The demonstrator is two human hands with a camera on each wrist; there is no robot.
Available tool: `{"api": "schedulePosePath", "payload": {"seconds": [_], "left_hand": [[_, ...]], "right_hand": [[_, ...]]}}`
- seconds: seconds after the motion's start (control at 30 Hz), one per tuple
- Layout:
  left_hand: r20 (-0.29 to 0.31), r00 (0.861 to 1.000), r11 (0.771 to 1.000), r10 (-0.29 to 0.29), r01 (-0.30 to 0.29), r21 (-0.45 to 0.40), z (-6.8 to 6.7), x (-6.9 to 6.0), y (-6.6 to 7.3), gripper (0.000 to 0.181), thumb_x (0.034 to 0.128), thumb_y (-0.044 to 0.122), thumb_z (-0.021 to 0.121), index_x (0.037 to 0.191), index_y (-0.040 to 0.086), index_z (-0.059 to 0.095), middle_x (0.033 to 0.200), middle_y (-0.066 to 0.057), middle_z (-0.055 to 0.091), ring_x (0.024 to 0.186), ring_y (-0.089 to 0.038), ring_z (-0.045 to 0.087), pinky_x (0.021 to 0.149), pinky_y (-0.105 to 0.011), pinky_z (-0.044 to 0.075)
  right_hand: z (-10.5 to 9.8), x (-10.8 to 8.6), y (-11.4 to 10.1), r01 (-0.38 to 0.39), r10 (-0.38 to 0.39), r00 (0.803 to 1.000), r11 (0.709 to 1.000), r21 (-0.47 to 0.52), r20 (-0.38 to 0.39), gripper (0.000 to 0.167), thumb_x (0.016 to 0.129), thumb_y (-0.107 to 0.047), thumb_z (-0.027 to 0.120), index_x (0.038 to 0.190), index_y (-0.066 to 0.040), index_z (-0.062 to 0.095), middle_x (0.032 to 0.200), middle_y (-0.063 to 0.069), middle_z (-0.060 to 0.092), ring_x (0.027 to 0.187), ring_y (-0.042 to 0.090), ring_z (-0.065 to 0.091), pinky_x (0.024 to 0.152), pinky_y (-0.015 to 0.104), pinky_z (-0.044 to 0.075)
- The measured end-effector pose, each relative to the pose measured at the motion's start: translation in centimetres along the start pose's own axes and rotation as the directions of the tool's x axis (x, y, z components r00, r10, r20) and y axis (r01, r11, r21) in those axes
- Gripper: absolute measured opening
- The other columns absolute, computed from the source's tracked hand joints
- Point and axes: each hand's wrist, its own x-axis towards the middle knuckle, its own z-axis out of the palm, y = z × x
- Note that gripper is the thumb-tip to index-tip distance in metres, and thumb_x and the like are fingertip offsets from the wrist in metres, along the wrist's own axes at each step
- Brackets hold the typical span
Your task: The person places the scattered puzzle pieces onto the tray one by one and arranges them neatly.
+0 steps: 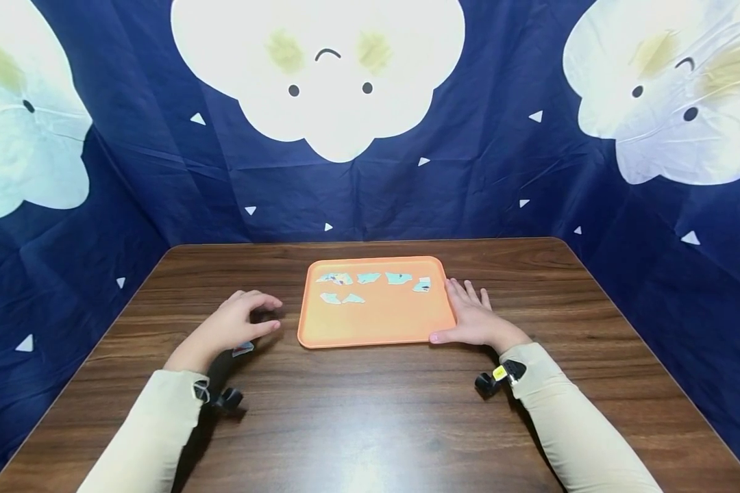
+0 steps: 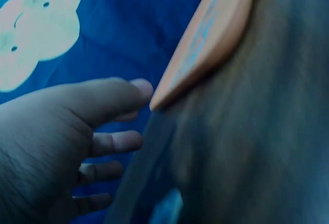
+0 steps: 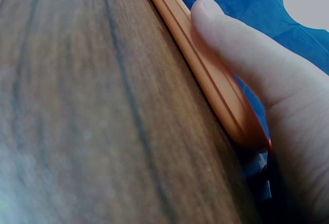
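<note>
An orange tray (image 1: 376,322) lies on the table with several flat, jagged light-blue pieces (image 1: 398,278) set in two rows on it. The piece at the upper left (image 1: 336,279) has a multicoloured pattern. My right hand (image 1: 473,322) rests against the tray's right edge, fingers spread; its thumb (image 3: 231,39) touches the front rim. To the left of the tray, my left hand (image 1: 234,322) hovers with loosely bent fingers and thumb apart, holding nothing visible. Another small piece (image 1: 243,349) lies on the table beneath the left wrist, partly hidden, and blurred in the left wrist view.
The tray stands near the middle of a dark wooden table (image 1: 358,411). Blue cloth (image 1: 358,198) with white clouds and triangles hangs around the table's back and sides. A black camera mount (image 1: 229,398) is strapped to the left wrist, another mount (image 1: 486,385) to the right.
</note>
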Motion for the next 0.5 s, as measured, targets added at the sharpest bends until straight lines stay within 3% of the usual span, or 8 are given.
{"api": "schedulePosePath", "payload": {"seconds": [0.17,0.37,0.5], "left_hand": [[-0.085,0.996,0.999,0.034,-0.037,-0.039,0.2,-2.7,-1.5,0.036,0.0826,0.022,0.083,0.113,0.006,0.071,0.109,-0.008,0.071,0.105,-0.031,0.056,0.092,-0.047,0.038],[-0.081,0.997,0.998,-0.011,0.006,-0.064,0.5,-4.8,-2.7,0.042,0.0806,0.028,0.085,0.116,0.011,0.071,0.115,-0.007,0.068,0.111,-0.033,0.051,0.093,-0.049,0.035],[-0.123,0.992,0.997,-0.004,-0.006,-0.079,0.7,-5.9,-3.3,0.042,0.0782,0.026,0.088,0.115,0.013,0.071,0.117,-0.006,0.066,0.112,-0.031,0.048,0.092,-0.048,0.034]], "right_hand": [[0.1,0.1,0.0,0.001,-0.001,1.000,1.000,-0.005,0.003,0.136,0.072,-0.078,0.069,0.162,-0.005,-0.003,0.168,0.019,-0.001,0.152,0.044,-0.009,0.115,0.066,-0.009],[0.1,0.0,0.0,0.001,-0.001,1.000,1.000,0.000,0.005,0.135,0.073,-0.077,0.069,0.161,-0.004,-0.002,0.168,0.020,-0.001,0.152,0.044,-0.008,0.115,0.066,-0.009],[0.0,-0.1,-0.2,0.003,-0.003,1.000,1.000,0.002,0.003,0.135,0.073,-0.076,0.070,0.161,-0.003,-0.001,0.168,0.020,0.000,0.152,0.045,-0.007,0.115,0.066,-0.009]]}}
